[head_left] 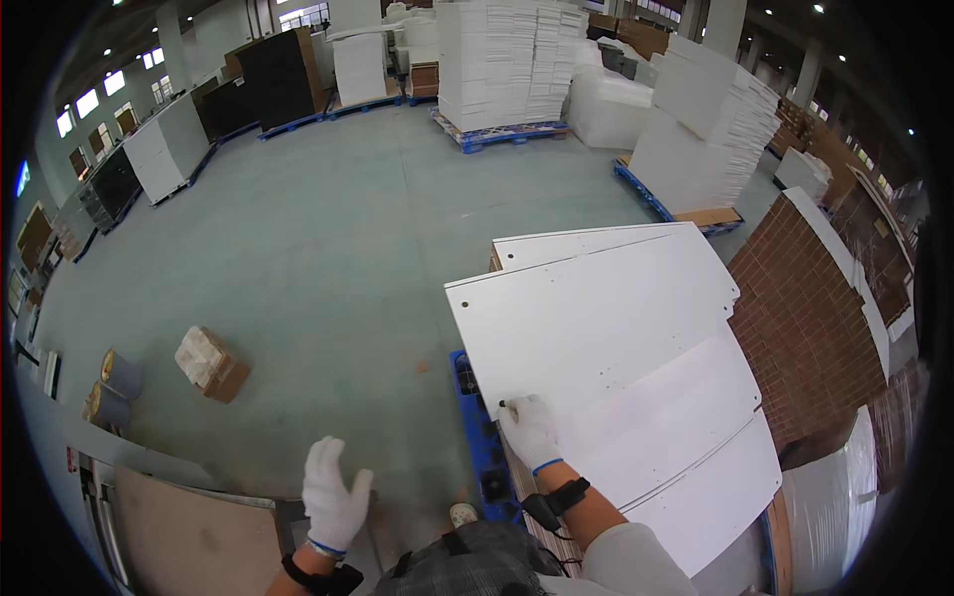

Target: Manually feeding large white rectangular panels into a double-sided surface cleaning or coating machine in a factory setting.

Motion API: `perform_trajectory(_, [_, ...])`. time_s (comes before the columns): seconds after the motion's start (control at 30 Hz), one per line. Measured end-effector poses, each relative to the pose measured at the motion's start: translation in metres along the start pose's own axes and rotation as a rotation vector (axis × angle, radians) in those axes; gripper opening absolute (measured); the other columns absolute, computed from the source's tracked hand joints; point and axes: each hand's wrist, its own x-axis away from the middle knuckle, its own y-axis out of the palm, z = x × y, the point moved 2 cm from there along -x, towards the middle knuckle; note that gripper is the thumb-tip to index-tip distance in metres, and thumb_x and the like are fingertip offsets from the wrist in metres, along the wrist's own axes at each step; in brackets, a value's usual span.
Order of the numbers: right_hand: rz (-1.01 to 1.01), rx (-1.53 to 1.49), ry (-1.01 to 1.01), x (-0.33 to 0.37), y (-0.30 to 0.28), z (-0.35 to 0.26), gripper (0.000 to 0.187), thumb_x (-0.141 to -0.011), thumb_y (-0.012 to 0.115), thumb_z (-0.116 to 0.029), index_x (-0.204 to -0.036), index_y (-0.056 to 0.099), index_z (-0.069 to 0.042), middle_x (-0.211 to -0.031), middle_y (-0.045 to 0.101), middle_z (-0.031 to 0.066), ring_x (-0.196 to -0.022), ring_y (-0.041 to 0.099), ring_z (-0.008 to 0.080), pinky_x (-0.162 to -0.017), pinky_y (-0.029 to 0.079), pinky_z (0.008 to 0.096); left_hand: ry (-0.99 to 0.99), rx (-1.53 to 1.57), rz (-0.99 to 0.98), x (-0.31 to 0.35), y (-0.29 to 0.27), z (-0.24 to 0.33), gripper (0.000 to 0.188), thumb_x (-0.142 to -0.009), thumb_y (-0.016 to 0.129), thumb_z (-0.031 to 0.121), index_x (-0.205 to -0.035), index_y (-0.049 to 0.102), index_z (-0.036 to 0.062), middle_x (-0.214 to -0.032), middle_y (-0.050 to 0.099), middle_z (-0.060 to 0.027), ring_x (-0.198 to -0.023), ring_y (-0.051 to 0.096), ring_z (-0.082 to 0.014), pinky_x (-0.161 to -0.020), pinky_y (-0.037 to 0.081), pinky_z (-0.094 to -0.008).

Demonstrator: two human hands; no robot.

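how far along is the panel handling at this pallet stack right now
Done: nothing visibly moved off yet. In hand: the right hand grips the near corner of the top white panel, which sits skewed on the stack. The left hand hangs open and free. Left: the whole stack on the blue pallet.

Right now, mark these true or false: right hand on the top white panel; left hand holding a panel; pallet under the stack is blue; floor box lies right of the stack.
1. The gloved right hand grips the near corner of the top flat white drilled panel. True.
2. The gloved left hand holds a panel. False: it is open and holds nothing.
3. The plastic pallet under the stack is blue. True.
4. The small brown cardboard box lies right of the stack. False: it lies left.
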Motion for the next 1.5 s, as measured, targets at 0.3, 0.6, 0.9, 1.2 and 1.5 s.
perform_trajectory(0.3, [0.026, -1.490, 0.987, 0.072, -0.002, 0.109, 0.022, -0.089, 0.055, -0.024, -0.079, 0.054, -0.005, -0.060, 0.046, 0.0001, -0.049, 0.046, 0.0137, -0.047, 0.042, 0.0285, 0.649, -0.085, -0.418, -0.041, 0.178, 0.128, 0.055, -0.071, 0.069, 0.026, -0.118, 0.050, 0.0027, -0.120, 0.046, -0.0198, -0.111, 0.042, -0.0415, -0.102, 0.026, -0.0567])
perform_trajectory(0.6, [-0.311, -1.824, 0.904, 0.110, 0.049, 0.120, 0.021, -0.096, 0.042, -0.022, -0.097, 0.048, -0.003, -0.074, 0.046, 0.0032, -0.059, 0.045, 0.0179, -0.056, 0.043, 0.0326, 0.730, -0.344, -0.219, -0.042, 0.211, 0.127, 0.044, -0.080, 0.051, 0.015, -0.123, 0.049, 0.0037, -0.117, 0.047, -0.0226, -0.099, 0.048, -0.0433, -0.092, 0.033, -0.0618])
perform_trajectory(0.9, [-0.087, -1.755, 0.819, -0.010, 0.051, 0.015, 0.033, -0.095, 0.045, -0.030, -0.101, 0.056, 0.000, -0.086, 0.060, 0.0077, -0.068, 0.054, 0.0223, -0.059, 0.044, 0.0364, 0.709, -0.246, -0.364, -0.086, 0.025, 0.171, 0.038, -0.081, 0.053, 0.021, -0.113, 0.050, 0.0003, -0.097, 0.055, -0.0143, -0.081, 0.059, -0.0267, -0.065, 0.051, -0.0371])
perform_trajectory(1.2, [-0.172, -1.511, 0.700, -0.012, 0.078, -0.009, 0.036, -0.095, 0.045, -0.033, -0.106, 0.056, 0.000, -0.092, 0.060, 0.0086, -0.075, 0.055, 0.0224, -0.066, 0.045, 0.0358, 0.518, -0.103, -0.320, -0.071, -0.065, 0.153, 0.022, -0.091, 0.049, 0.030, -0.100, 0.055, 0.0115, -0.066, 0.059, -0.0111, -0.053, 0.062, -0.0251, -0.035, 0.044, -0.0398])
perform_trajectory(1.5, [-0.180, -1.388, 0.588, 0.002, 0.067, -0.047, 0.040, -0.095, 0.045, -0.035, -0.111, 0.055, 0.000, -0.098, 0.060, 0.0095, -0.082, 0.056, 0.0226, -0.072, 0.046, 0.0352, 0.167, -0.001, -0.538, -0.026, -0.127, 0.089, 0.024, -0.092, 0.048, 0.032, -0.114, 0.054, 0.0240, -0.075, 0.063, -0.0105, -0.058, 0.064, -0.0330, -0.042, 0.047, -0.0444])
